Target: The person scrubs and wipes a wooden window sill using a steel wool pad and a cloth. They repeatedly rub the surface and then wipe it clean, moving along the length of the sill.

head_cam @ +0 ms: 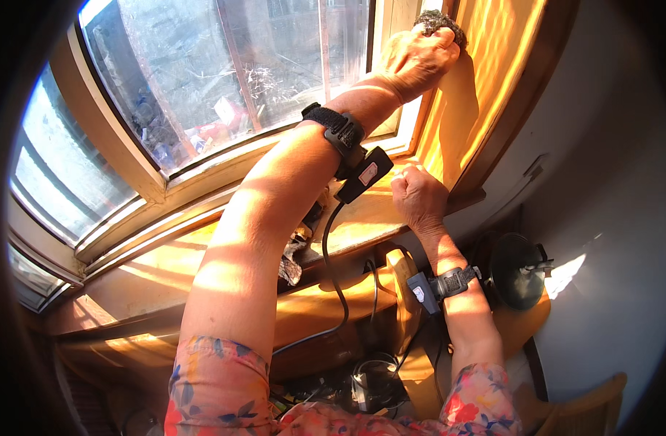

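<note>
My left hand [423,57] is raised at the top right, its fingers closed on a dark, crumpled scouring pad [442,24]. The pad lies against the edge of the wooden window surround [491,71], beside the window frame. Lower down, my right hand [420,196] rests curled at the right end of the wooden windowsill [360,226]; no object shows in it, though its palm is hidden. Both wrists carry black straps with small cabled devices. A sliding window [256,71] fills the upper left, with sunlight coming through its glass.
A crumpled patterned cloth [293,261] hangs at the sill's front edge, partly behind my left arm. Loose cables [373,365] lie among clutter below. A round dark object [515,272] stands near the white wall [600,207]. Wooden furniture [409,305] is under the sill.
</note>
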### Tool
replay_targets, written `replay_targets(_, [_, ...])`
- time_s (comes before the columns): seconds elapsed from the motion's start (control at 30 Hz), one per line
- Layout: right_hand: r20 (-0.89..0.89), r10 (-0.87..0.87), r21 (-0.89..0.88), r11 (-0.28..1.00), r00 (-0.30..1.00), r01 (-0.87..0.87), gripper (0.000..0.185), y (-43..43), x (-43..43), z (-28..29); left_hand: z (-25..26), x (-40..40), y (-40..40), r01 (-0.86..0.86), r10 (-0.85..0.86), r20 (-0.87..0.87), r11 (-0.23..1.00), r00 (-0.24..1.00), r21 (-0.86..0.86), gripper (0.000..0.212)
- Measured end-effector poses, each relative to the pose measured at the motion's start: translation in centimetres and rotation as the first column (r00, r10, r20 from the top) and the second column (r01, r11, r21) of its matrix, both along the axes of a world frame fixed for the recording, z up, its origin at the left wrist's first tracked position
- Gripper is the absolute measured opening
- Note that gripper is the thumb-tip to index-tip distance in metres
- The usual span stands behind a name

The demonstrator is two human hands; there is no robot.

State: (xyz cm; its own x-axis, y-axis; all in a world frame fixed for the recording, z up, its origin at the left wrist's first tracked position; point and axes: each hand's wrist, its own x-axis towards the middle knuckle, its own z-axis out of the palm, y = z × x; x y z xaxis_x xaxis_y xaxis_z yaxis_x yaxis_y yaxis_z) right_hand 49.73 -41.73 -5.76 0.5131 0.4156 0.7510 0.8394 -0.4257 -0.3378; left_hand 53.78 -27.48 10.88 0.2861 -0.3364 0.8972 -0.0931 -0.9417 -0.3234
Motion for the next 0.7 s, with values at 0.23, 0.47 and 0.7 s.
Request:
replay_targets(0.23, [-0.062,0.029,0.003,1.000,0.998,-0.028,0.017,0.0,-0.3,0.5,-4.3,-5.9,-0.9,0.013,-0.048,-0.554,0.998,0.831,-0.068,0.006])
replay_targets(0.47, [-0.079,-0.098,-0.111,0.990,0.992,0.089,0.021,0.1,0.0,0.3,-2.8,-19.7,5.9,-0.071,-0.398,-0.134,0.168,0.908,-0.983,0.023])
replay_targets(0.7, [-0.048,-0.088,-0.115,0.990,0.995,0.082,0.021,0.0,0.9,-0.4,-3.9,-36.5,13.7,-0.308,0.444,-0.030,0.570,0.896,-0.762,0.014])
